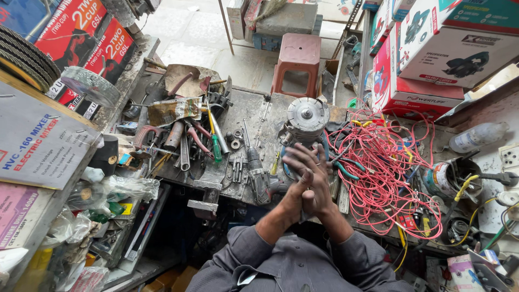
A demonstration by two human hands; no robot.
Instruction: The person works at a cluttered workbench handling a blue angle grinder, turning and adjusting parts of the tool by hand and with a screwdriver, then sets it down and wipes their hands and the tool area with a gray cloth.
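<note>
Grey sleeves [281,265] at the lower edge, forearms rising toward the middle of the view. Left hand [294,186] and right hand [319,184] pressed together palm to palm just above the near edge of the table [254,116], fingers spread and overlapping; no object seen between them, and whether either grip encloses anything cannot be told. Directly beyond the fingertips, a power-tool motor body [305,127] with a round grey cutting disc [308,113] on top, standing on the table, close to the hands though contact cannot be judged. Just left of the hands, a dark screwdriver-like tool [255,167] lying lengthwise. Right of the hands, a loose tangle of red wire [384,173] spread over the table, with some yellow strands among it. Farther left, a heap of spanners, pliers and a green-handled screwdriver [215,146]. Near the right edge, a clear plastic bottle [478,135] lying on its side. Beyond the table, a reddish plastic stool [297,59] on the paved floor. Upper right, stacked cardboard tool boxes [448,48]; upper left, red cartons [81,32] beside a stack of abrasive discs [24,59].
</note>
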